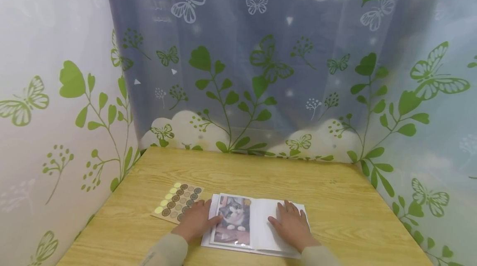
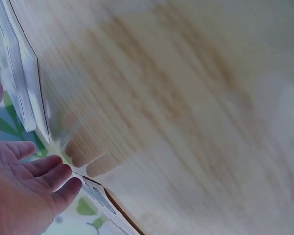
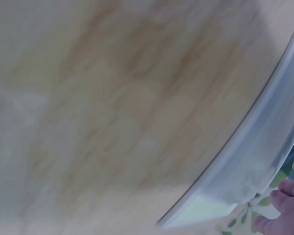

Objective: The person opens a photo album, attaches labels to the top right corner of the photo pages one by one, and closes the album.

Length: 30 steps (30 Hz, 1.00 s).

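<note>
An open photo album (image 1: 262,247) lies on the table, with a cat photo (image 1: 234,222) in a clear sleeve on its left page and a plain white right page (image 1: 261,224). My left hand (image 1: 195,219) is at the album's left edge, its thumb over the page beside the photo and its relaxed fingers overlapping a sheet of round stickers (image 1: 175,200). On the right page rests my right hand (image 1: 292,224), fingers spread. The left wrist view shows the left hand (image 2: 27,191) palm-side with loose fingers, near the album's page edges (image 2: 22,73).
The wood-grain table (image 1: 354,216) stretches back to a hanging curtain (image 1: 238,71) printed with leaves and butterflies. Similar cloth panels rise along the left side (image 1: 56,133) and the right side (image 1: 439,133). The sticker sheet lies left of the album, with yellow, brown and tan circles.
</note>
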Motion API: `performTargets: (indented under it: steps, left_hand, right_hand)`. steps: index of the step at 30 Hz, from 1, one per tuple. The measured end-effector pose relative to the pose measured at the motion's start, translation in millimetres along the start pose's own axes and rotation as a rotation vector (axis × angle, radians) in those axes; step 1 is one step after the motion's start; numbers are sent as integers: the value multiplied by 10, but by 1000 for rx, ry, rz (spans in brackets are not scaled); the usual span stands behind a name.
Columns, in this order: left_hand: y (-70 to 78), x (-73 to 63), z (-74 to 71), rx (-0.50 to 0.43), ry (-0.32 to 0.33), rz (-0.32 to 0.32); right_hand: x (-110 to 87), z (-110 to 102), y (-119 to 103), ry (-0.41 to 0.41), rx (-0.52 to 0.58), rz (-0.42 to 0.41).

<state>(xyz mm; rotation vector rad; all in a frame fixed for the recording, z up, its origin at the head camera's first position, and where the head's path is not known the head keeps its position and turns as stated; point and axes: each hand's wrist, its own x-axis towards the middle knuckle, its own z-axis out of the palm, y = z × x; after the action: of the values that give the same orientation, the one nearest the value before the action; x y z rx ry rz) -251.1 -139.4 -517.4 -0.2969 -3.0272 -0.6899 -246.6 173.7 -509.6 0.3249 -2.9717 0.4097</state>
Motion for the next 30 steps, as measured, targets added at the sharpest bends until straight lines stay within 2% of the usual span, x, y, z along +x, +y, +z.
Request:
performTargets:
  steps: [5, 11, 21, 26, 30]
  left_hand:
    - [11, -24, -25, 34, 7, 5]
    - [79, -61, -71, 79, 19, 17]
    - [210, -108, -126, 40, 19, -3]
    - [239, -105, -101, 39, 40, -8]
    - [261, -85, -58, 42, 47, -9]
  right_hand:
    - [-53, -37, 140, 18, -11, 59]
    - [-119, -82, 267, 2, -14, 147]
    - [-189, -150, 341, -16, 8, 225]
    - [-175, -129, 361, -62, 8, 287]
    - [-182, -117, 381, -72, 13, 302]
